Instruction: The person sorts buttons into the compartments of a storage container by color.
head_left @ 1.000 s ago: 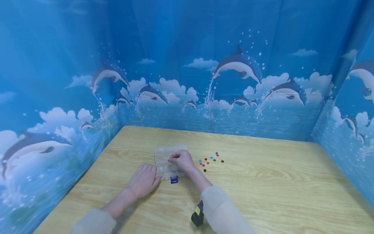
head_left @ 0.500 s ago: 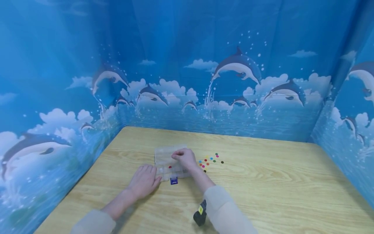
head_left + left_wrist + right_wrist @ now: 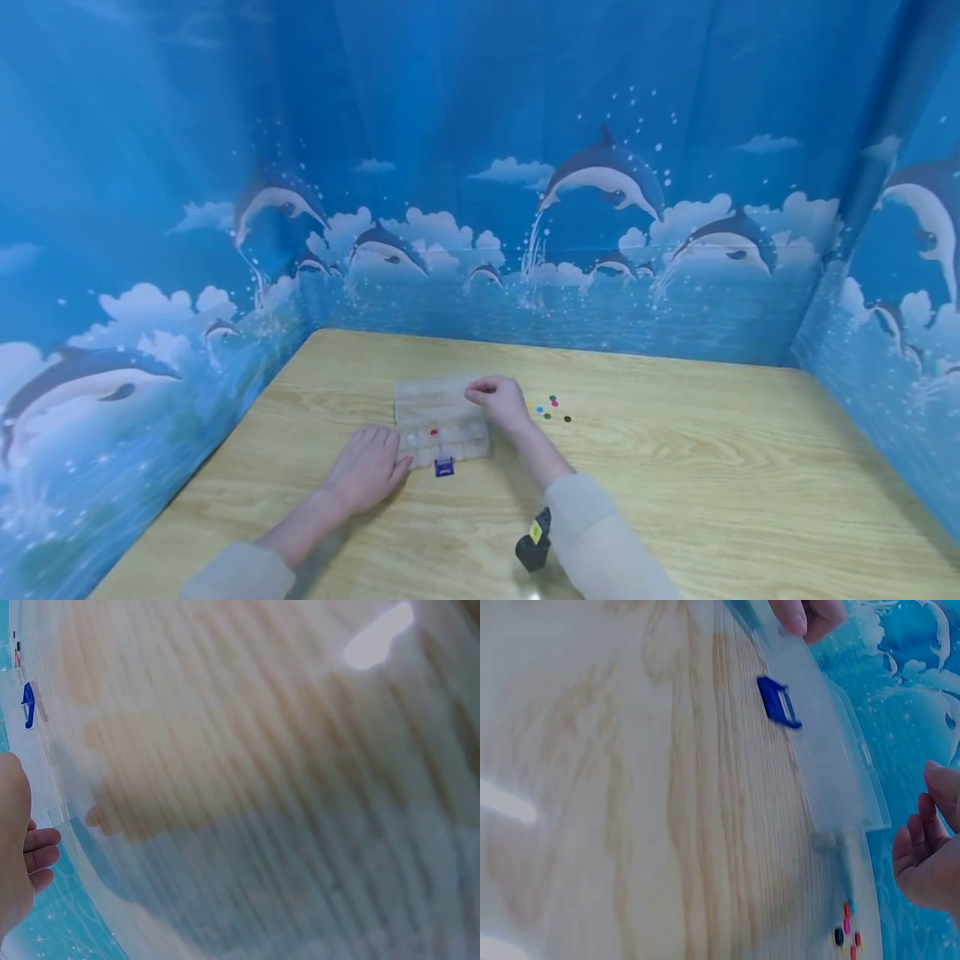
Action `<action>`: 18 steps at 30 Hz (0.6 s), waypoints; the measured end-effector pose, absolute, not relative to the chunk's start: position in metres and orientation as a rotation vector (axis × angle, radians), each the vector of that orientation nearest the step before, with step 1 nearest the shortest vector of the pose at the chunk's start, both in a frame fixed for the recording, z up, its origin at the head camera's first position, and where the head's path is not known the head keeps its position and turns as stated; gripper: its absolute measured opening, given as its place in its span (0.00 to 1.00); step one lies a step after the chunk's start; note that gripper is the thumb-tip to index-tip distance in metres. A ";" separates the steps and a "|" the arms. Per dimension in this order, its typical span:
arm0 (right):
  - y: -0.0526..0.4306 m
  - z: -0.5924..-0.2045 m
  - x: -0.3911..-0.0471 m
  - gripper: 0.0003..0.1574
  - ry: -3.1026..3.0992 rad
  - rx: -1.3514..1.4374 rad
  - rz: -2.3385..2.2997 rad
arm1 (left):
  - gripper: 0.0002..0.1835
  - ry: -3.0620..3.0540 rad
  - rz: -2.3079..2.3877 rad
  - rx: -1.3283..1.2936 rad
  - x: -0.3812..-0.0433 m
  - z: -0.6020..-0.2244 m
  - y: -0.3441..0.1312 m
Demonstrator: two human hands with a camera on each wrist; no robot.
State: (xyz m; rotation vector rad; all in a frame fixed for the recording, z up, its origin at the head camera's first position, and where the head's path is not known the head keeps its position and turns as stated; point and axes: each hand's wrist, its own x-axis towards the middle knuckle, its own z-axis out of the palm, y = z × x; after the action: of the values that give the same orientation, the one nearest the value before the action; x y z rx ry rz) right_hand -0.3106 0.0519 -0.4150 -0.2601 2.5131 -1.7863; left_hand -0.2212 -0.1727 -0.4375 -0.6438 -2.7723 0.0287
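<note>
A clear plastic compartment box [image 3: 465,447] with a blue latch [image 3: 444,467] lies with its lid raised or laid back on the far side. One small red disc [image 3: 433,432] sits in a compartment. My left hand [image 3: 367,467] rests at the box's left edge, fingers straight and thumb by the near corner. Above the box's far right part is my right hand [image 3: 501,404], fingers loosely bent. In the right wrist view, thumb and fingers of the right hand [image 3: 930,847] stand apart with nothing seen between them. Small coloured discs [image 3: 540,409] lie right of it, some hidden behind the hand.
The wooden table [image 3: 712,483] extends to the right and towards me. A blue dolphin-print curtain [image 3: 450,208] encloses the back and both sides. A black device with a yellow label [image 3: 533,540] is at my right sleeve.
My right hand has moved right, away from the compartments, after letting go of a small disc. The red disc now shows in the box. My left hand has stayed put.
</note>
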 end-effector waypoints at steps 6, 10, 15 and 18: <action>0.068 -0.420 -0.314 0.11 2.560 -0.200 -1.800 | 0.18 -2.776 0.039 -0.644 -0.220 -0.438 -0.174; 0.077 -0.422 -0.317 0.12 2.530 -0.173 -1.813 | 0.18 -2.775 0.036 -0.644 -0.220 -0.439 -0.174; 0.088 -0.424 -0.318 0.12 2.523 -0.105 -1.830 | 0.20 -2.775 0.028 -0.643 -0.222 -0.441 -0.174; 0.093 -0.425 -0.318 0.11 2.573 -0.071 -1.819 | 0.20 -2.777 0.020 -0.638 -0.223 -0.442 -0.174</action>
State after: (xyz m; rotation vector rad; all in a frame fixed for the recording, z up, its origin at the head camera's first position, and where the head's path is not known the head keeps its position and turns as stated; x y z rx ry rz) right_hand -0.3183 0.0927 -0.4248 -0.0705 2.5728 -1.8187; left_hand -0.2227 -0.1739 -0.4422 -0.6380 -2.7767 0.0205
